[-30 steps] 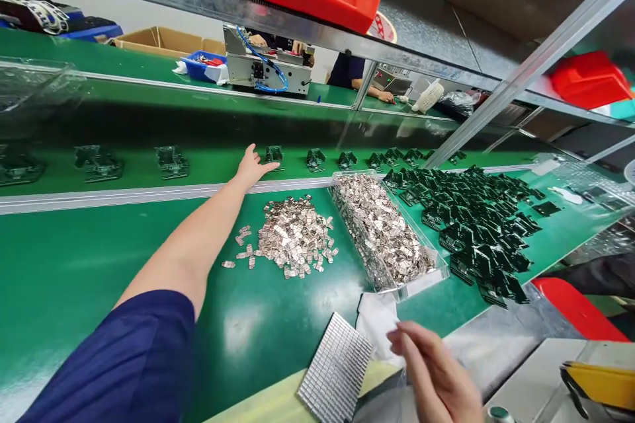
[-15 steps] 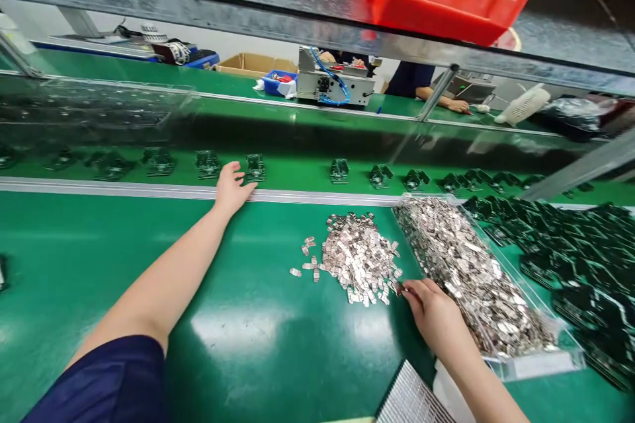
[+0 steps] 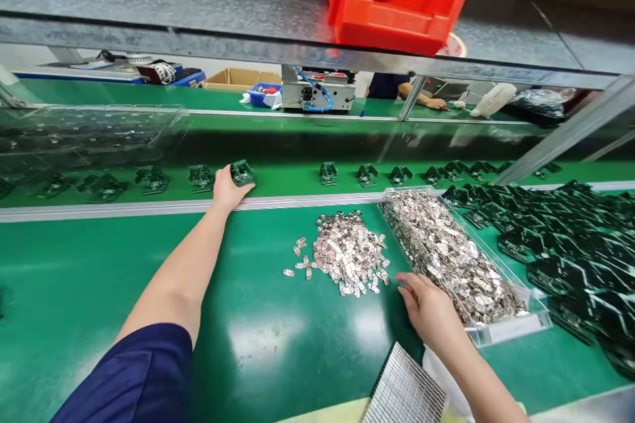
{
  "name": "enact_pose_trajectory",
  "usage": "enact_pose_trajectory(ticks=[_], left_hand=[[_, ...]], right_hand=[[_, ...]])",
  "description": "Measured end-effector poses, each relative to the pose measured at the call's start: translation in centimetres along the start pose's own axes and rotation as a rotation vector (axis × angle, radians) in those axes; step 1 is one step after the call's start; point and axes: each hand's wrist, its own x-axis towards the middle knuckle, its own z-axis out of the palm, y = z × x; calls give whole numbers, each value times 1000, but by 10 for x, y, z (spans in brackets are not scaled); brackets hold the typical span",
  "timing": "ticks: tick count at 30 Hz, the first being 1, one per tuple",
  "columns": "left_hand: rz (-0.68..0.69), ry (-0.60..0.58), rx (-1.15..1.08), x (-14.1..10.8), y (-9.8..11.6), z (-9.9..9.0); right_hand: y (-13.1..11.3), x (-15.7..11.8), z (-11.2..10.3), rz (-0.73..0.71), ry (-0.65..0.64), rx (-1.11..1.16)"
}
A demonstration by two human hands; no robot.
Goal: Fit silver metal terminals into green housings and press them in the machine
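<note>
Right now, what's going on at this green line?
A person works at a green-topped bench. Their left hand reaches across, fingertips at a dark green circuit board in a row of boards along the far side. Their right hand sits beside a clear plastic tray heaped with small silver metal pieces, next to a loose pile of similar pieces. More dark green boards lie heaped to the right. Further back, a co-worker's forearm shows.
</note>
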Motion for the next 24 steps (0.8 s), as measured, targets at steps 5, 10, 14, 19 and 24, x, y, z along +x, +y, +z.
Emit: enact_pose_trajectory(ticks=[5,10,14,19,24], left_hand=[[19,67,-158,-64,31,2],[-48,-405,-697,-187,89,19],[-139,-931,-895,-291,138,24],[12,-1159,-901,-357,163,30],[73,-1177,-843,-369,160,38]], right_hand=[[-28,-42,-21,182,176,439],[-59,-81,-36,297,225,766],[-73,-107,-39,261,371,840],[-70,-140,-34,344,516,798],[-68,-152,-22,365,574,640]])
